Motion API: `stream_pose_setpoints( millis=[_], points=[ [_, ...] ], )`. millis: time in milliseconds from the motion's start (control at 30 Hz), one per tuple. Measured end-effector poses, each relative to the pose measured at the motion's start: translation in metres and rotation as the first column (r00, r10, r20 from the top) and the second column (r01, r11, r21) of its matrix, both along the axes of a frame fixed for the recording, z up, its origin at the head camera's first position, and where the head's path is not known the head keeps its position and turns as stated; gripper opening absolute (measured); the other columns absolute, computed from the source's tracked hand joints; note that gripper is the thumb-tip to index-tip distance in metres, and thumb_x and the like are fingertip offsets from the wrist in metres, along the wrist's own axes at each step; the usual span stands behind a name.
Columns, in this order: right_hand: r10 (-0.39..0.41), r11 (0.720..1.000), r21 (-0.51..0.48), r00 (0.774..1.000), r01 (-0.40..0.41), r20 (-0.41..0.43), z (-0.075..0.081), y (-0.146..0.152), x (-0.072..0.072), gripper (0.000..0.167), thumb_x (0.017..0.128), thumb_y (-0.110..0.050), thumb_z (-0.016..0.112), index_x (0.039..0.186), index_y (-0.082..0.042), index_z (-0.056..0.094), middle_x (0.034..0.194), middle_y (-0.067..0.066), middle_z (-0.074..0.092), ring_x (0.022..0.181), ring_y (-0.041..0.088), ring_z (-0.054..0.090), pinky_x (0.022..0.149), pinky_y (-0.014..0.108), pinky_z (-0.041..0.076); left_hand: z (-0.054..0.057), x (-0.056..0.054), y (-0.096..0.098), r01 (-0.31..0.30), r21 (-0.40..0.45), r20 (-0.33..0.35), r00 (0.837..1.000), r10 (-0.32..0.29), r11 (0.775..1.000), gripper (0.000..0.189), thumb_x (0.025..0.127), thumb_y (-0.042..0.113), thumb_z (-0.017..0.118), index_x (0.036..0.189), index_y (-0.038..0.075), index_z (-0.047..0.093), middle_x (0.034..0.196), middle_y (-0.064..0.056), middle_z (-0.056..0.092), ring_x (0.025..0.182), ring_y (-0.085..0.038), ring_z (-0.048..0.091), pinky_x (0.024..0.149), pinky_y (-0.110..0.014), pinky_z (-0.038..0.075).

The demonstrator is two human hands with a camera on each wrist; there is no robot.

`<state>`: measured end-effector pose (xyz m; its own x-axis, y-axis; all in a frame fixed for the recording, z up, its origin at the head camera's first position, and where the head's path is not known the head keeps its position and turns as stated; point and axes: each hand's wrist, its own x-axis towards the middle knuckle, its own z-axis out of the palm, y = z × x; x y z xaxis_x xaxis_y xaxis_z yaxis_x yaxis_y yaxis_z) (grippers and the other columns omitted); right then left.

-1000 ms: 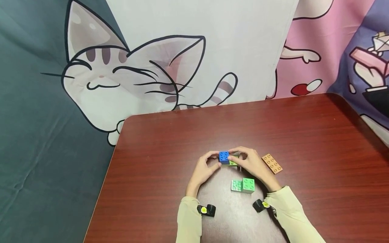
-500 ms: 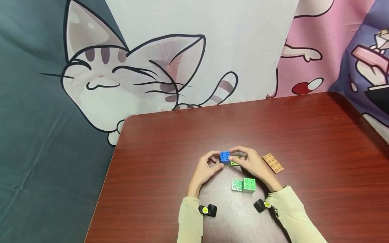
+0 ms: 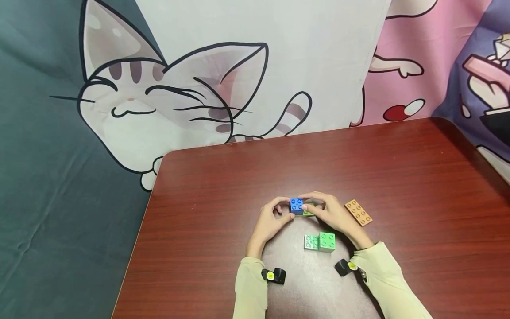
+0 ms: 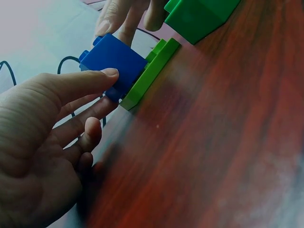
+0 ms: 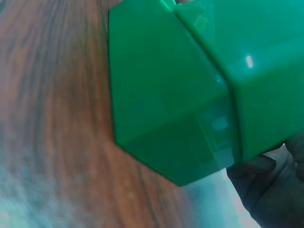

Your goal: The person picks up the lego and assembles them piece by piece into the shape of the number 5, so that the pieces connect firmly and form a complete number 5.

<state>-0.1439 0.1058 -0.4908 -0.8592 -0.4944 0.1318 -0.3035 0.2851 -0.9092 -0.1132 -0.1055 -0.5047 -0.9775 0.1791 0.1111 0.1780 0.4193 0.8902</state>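
A blue building brick (image 3: pixel 296 206) sits over the left half of a flat lime-green brick (image 3: pixel 308 210) on the table. My left hand (image 3: pixel 269 224) pinches the blue brick between thumb and fingers; its thumb (image 4: pixel 90 81) lies along the brick's side in the left wrist view. From the right, my right hand (image 3: pixel 331 214) grips the blue brick, thumb in front and fingers behind, partly covering the lime-green one. Closer to me stand a bright green brick (image 3: pixel 327 242) and a paler green brick (image 3: pixel 311 242), side by side. In the right wrist view, the green brick (image 5: pixel 166 85) hides most of the hand.
A flat orange brick (image 3: pixel 358 212) lies on the table just right of my right hand. The brown wooden table (image 3: pixel 207 248) reaches back to a cloth (image 3: pixel 326 53) printed with a cartoon cat. Black wrist cameras sit on both wrists.
Both hands keep nearly the same grip on the blue brick. The whole head view shifts only slightly; the other bricks stay in place.
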Motion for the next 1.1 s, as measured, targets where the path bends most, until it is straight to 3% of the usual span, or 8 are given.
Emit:
stream_pose_setpoints(
  millis=[200,333,567,667,900,1100],
  points=[
    [0.001,1.0,0.008,1.0,-0.001,-0.023,-0.001,0.0,-0.002,0.028,0.089,-0.017,0.063,0.117,-0.011,0.064,0.109,0.007,0.063,0.065,0.021,0.06,0.052,0.027,0.047,0.0,-0.001,0.002,-0.026,-0.004,-0.018,0.999,0.026,1.0,0.037,0.076,0.011,0.077,0.111,0.015,0.064,0.077,-0.007,0.054,0.071,-0.016,0.047,0.064,-0.025,0.037],
    [-0.004,1.0,0.024,1.0,0.005,-0.025,0.002,-0.002,-0.003,0.029,0.089,-0.011,0.063,0.117,-0.005,0.063,0.109,0.011,0.063,0.063,0.025,0.058,0.049,0.026,0.045,0.0,-0.002,0.003,-0.041,0.001,-0.019,0.999,0.041,0.999,0.037,0.074,0.009,0.077,0.109,0.015,0.065,0.076,-0.005,0.056,0.071,-0.016,0.049,0.065,-0.025,0.039],
    [0.008,0.999,0.048,1.0,-0.007,-0.009,0.032,-0.008,0.008,0.028,0.089,-0.003,0.061,0.116,0.003,0.062,0.107,0.018,0.063,0.052,0.029,0.053,0.045,0.025,0.043,0.0,-0.003,0.003,-0.051,-0.024,-0.033,0.998,0.05,0.998,0.036,0.074,0.01,0.078,0.107,0.013,0.066,0.078,-0.001,0.061,0.07,-0.014,0.051,0.066,-0.025,0.04],
    [0.005,0.999,0.047,1.0,-0.005,0.002,0.035,-0.009,0.01,0.028,0.089,-0.004,0.061,0.116,0.004,0.061,0.108,0.018,0.062,0.049,0.027,0.052,0.044,0.025,0.043,0.003,-0.003,0.003,-0.057,-0.039,-0.036,0.998,0.056,0.998,0.036,0.074,0.01,0.079,0.107,0.014,0.066,0.074,-0.001,0.059,0.067,-0.013,0.05,0.065,-0.025,0.039],
    [-0.001,1.0,0.029,1.0,0.001,0.001,0.004,-0.003,0.0,0.03,0.089,-0.009,0.062,0.118,-0.002,0.062,0.111,0.015,0.062,0.046,0.021,0.049,0.042,0.026,0.041,0.003,-0.002,0.003,-0.047,-0.029,-0.035,0.998,0.046,0.998,0.035,0.073,0.01,0.079,0.106,0.013,0.066,0.077,-0.001,0.061,0.067,-0.012,0.051,0.064,-0.024,0.041],
    [-0.022,0.999,0.049,0.999,0.024,-0.04,0.002,0.001,0.001,0.03,0.087,-0.021,0.066,0.115,-0.011,0.066,0.103,0.006,0.066,0.041,0.007,0.043,0.038,0.025,0.037,0.001,0.0,0.003,-0.025,0.005,-0.036,0.999,0.025,1.0,0.035,0.074,0.008,0.078,0.107,0.012,0.065,0.086,-0.001,0.065,0.069,-0.015,0.052,0.065,-0.026,0.041]
  ],
)
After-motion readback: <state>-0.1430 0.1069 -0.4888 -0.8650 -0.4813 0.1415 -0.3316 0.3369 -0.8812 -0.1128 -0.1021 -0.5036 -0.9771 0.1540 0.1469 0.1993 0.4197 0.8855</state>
